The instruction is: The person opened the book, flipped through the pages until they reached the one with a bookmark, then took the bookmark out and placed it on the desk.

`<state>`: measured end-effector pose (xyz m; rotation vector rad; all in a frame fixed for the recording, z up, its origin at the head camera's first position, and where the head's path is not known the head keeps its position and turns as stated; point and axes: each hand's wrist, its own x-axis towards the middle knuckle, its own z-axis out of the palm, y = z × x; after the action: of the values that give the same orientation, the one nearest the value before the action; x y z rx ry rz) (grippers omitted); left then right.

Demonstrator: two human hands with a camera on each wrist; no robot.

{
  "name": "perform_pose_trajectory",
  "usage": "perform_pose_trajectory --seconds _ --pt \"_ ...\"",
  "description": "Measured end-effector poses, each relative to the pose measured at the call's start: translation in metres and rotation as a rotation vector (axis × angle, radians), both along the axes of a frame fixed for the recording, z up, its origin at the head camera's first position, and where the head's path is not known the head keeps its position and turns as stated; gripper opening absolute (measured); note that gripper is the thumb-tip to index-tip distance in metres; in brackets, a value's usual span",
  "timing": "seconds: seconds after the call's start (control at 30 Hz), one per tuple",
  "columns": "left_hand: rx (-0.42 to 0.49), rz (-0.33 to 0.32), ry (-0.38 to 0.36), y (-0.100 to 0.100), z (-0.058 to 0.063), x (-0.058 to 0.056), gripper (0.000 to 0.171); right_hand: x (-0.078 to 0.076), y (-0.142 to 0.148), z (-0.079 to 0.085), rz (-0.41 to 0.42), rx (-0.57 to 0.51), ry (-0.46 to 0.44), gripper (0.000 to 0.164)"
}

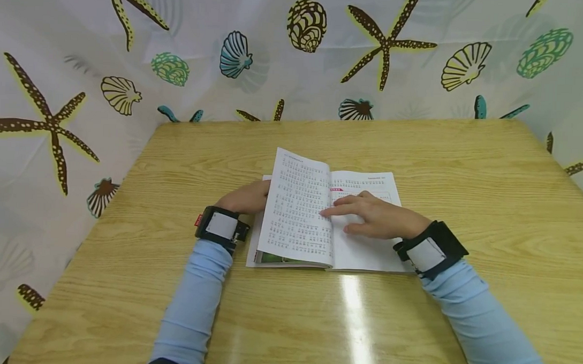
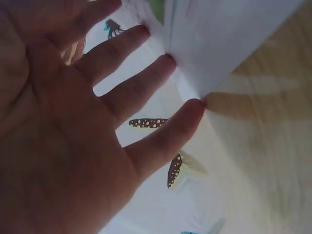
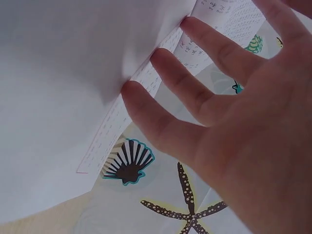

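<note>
An open book point(image 1: 297, 209) of printed text lies on the table, its left-hand page lifted and slanting over the pages beneath. At the book's left edge is my left hand point(image 1: 246, 198), its fingertips hidden behind the raised page in the head view. The left wrist view shows that hand's fingers point(image 2: 163, 139) spread and nearly straight, tips touching the paper; the thumb is out of sight. My right hand point(image 1: 379, 214) rests on the right-hand page near the spine. Its fingers point(image 3: 183, 87) are extended, with the tips against the paper in the right wrist view.
The wooden table point(image 1: 286, 321) spreads around the book, with a light reflection in front of it. Behind and to the sides hangs a white cloth point(image 1: 276, 53) printed with starfish and shells. Both wrists wear black straps point(image 1: 217, 227) over light blue sleeves.
</note>
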<state>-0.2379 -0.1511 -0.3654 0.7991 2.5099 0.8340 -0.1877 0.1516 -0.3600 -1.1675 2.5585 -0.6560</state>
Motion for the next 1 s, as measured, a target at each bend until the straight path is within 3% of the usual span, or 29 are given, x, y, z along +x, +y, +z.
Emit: perform_pose_trajectory --seconds 0.17,0.3,0.43,0.6,0.87,1.0 --pt "-0.041 0.181 0.077 -0.006 0.005 -0.002 0.043 0.001 -0.002 0.000 0.013 0.013 0.035 0.047" --pt "-0.053 0.249 0.103 -0.004 0.007 -0.001 0.051 0.001 -0.002 0.000 0.012 0.018 0.039 0.047" --pt "-0.073 0.149 0.079 0.005 0.008 0.001 0.070 0.001 -0.002 0.000 0.003 0.023 0.033 0.048" --pt "-0.186 -0.001 0.045 0.013 0.005 0.002 0.087 0.000 -0.002 -0.001 -0.004 0.022 0.023 0.048" --pt "-0.256 -0.042 -0.023 0.019 0.005 0.005 0.091 -0.003 0.000 0.001 -0.027 0.027 -0.022 0.048" --pt "-0.264 -0.054 -0.027 0.022 0.005 0.006 0.087 -0.007 0.009 0.000 -0.083 0.071 -0.029 0.043"
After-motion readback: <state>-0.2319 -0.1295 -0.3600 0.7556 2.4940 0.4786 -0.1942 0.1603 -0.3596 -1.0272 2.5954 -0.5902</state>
